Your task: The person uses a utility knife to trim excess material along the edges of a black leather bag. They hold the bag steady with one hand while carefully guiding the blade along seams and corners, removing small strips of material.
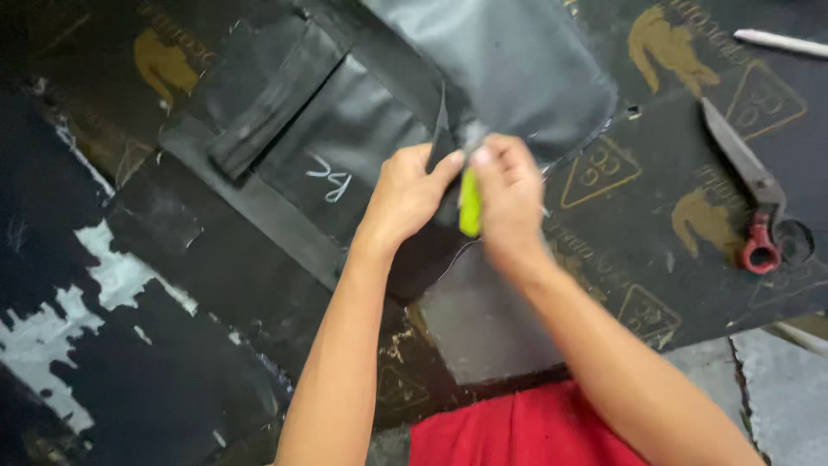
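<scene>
Pinching a raised fold of black sheet (509, 69), the left hand (410, 194) has its thumb and fingers closed on the material's edge, just where the fold stands up from the bench. The right hand (511, 203) sits right beside it, fingers curled tight around a yellow-green tool (470, 205) (what kind of tool it is cannot be told, since only a short length of its handle shows between the two hands). The tool's upper end meets the sheet at the spot both thumbs press toward; the tip itself is hidden by the fingers.

The sheet spreads from the hands up toward the top of the view, smooth and slightly shiny. To its left lie more black pieces (285, 112), one folded into a strip, one carrying a white chalk mark (329, 179). All of it rests on a dark bench (103, 345) with patches of worn white paint at the left and gold printed figures at the right.

Well apart to the right lie scissors (746, 185) with red handles, blades pointing up and away. Near the top right corner is a white stick (780, 41). A red cloth (517, 431) shows at the bottom edge, between the forearms.
</scene>
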